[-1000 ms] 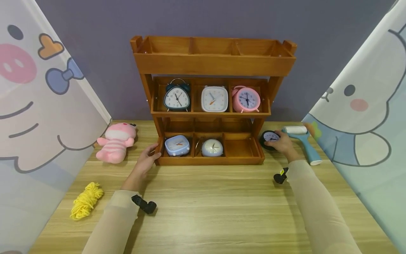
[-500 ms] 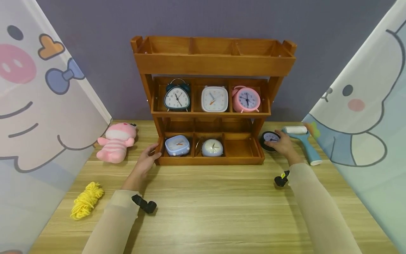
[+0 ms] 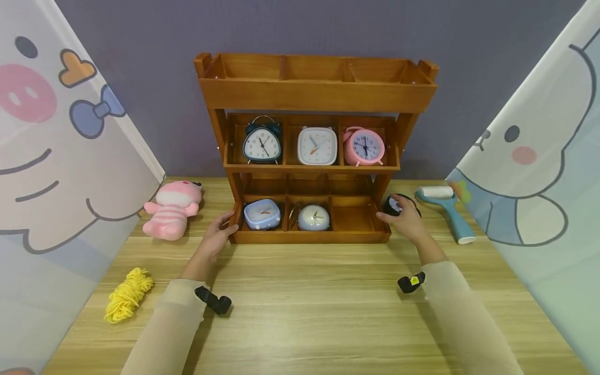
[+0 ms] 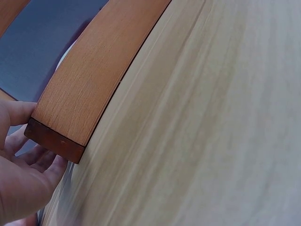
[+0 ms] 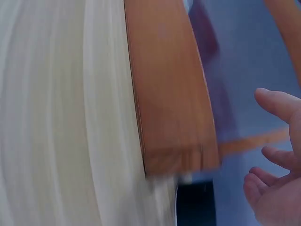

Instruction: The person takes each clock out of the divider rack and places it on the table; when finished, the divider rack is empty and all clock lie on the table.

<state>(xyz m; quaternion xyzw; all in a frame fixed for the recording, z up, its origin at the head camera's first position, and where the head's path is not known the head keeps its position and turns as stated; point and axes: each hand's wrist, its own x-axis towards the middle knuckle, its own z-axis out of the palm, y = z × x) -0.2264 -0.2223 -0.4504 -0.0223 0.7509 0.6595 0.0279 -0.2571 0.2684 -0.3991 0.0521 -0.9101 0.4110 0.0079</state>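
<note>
A brown wooden shelf [image 3: 309, 237] stands at the back of the table, with clocks in its compartments. My left hand [image 3: 217, 237] grips the left end of its bottom tier; in the left wrist view the thumb lies at the top edge and the curled fingers [image 4: 52, 172] touch the end face. My right hand [image 3: 409, 223] is beside the shelf's right end, fingers spread and holding nothing, with a gap to the wood in the right wrist view. Behind it, partly hidden, lies a round black clock [image 3: 392, 204]. The lower tier holds a blue clock [image 3: 262, 214] and a rounded pale clock [image 3: 314, 217].
On the middle tier sit a dark green clock [image 3: 261, 145], a white clock [image 3: 317, 146] and a pink clock [image 3: 365, 147]. A lint roller [image 3: 450, 208] lies right. A pink plush toy [image 3: 171, 211] and yellow yarn [image 3: 128, 296] lie left.
My right hand has let go of the black clock and moved left to the shelf's right end. The clock stays on the table. My left hand has not moved.
</note>
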